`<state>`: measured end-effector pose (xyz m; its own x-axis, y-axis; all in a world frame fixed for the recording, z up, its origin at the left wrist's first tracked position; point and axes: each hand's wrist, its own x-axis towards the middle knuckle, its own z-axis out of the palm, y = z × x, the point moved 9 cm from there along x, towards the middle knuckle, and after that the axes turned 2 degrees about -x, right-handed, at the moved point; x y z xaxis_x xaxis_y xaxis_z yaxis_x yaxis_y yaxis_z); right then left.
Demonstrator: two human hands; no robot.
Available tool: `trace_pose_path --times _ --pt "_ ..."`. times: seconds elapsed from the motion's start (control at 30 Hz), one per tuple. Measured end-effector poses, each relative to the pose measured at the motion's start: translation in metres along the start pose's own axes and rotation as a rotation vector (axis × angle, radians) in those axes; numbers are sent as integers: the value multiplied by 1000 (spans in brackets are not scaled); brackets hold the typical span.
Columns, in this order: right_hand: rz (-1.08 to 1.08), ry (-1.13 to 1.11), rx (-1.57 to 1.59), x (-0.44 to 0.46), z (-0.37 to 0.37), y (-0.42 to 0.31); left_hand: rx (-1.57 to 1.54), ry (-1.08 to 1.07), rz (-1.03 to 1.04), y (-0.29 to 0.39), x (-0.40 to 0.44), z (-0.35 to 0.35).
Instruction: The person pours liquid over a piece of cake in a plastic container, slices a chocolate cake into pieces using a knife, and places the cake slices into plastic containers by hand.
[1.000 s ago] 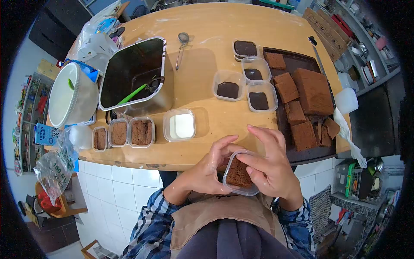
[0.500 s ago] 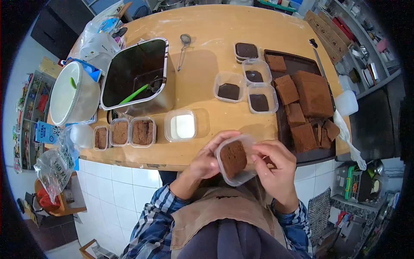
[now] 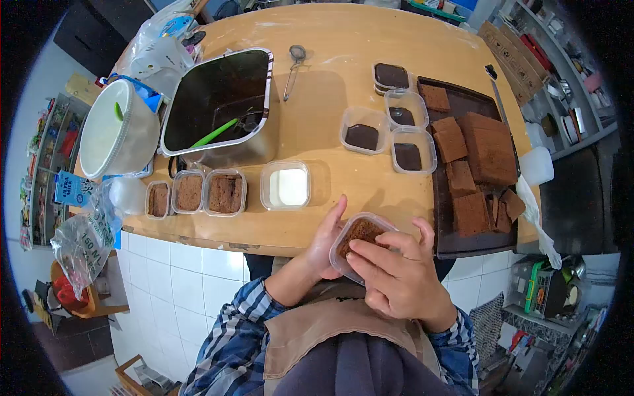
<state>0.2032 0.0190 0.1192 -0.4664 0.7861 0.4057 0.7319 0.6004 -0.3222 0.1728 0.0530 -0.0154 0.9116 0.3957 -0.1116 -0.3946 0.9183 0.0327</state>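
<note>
My left hand [image 3: 322, 245] holds a small clear plastic container [image 3: 354, 219] tilted over the table's front edge, its thumb stretched up along the far side. Inside lies a piece of brown cake [image 3: 362, 232], partly hidden by fingers. Pressing on that piece are the extended fingertips of my right hand [image 3: 399, 267], with one finger raised and apart. Several containers with dark chocolate filling [image 3: 362, 136] stand on the table ahead. To the left of my hands sits a container with a white filling [image 3: 288, 187].
At the right, a dark baking tray [image 3: 456, 243] bears cake blocks [image 3: 489, 148] and a long knife [image 3: 496, 92]. Cake-filled containers [image 3: 224, 193], a large metal tin [image 3: 267, 135] with a green-handled utensil [image 3: 214, 133], and a white bucket [image 3: 135, 142] stand left. A small strainer [image 3: 296, 54] lies further back.
My right hand has moved from the container's right rim to over its opening, fingertips now on the cake. The container has turned more upright, and the camera view has shifted slightly.
</note>
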Motion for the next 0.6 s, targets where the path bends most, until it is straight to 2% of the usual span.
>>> trace_pose_path --times 0.2,0.3,0.6 --pt "13 -20 -1 2 5 -2 31 -1 -16 -2 1 1" --pt "-26 -38 -30 6 6 -5 165 202 -21 -3 -2 -11" --pt "26 -90 -61 9 9 -4 163 305 -51 -6 -4 -17"
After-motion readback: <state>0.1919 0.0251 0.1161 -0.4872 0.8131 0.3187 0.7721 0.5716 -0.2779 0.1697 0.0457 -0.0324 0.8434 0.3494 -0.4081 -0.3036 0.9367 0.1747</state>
